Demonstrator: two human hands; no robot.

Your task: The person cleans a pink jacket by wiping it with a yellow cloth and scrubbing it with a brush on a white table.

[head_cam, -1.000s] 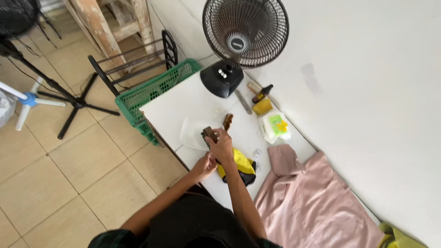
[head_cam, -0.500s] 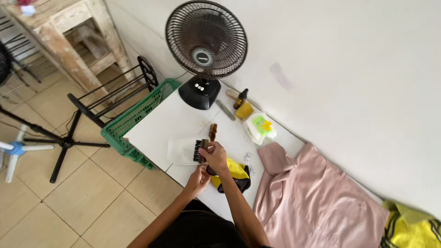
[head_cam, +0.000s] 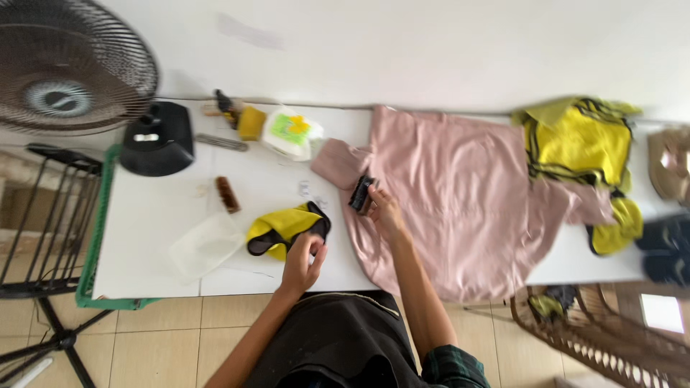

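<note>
- While your right hand (head_cam: 382,210) grips the black tool (head_cam: 361,193), keep it flat on the pink shirt (head_cam: 460,194)
- Left hand (head_cam: 302,260), fingers curled, pins the yellow cloth (head_cam: 284,224)

I see one clear package: a soft white wipes pack (head_cam: 291,133) with a green and yellow printed patch on top. It lies flat on the counter (head_cam: 158,215), well up and left of my right fingers (head_cam: 374,205), and further up from my left fingers (head_cam: 305,248). A small white label (head_cam: 146,137) sits on the black fan base (head_cam: 157,138), far left of both hands. Its marks are too blurred to read. No signs or screens that I can see.
</note>
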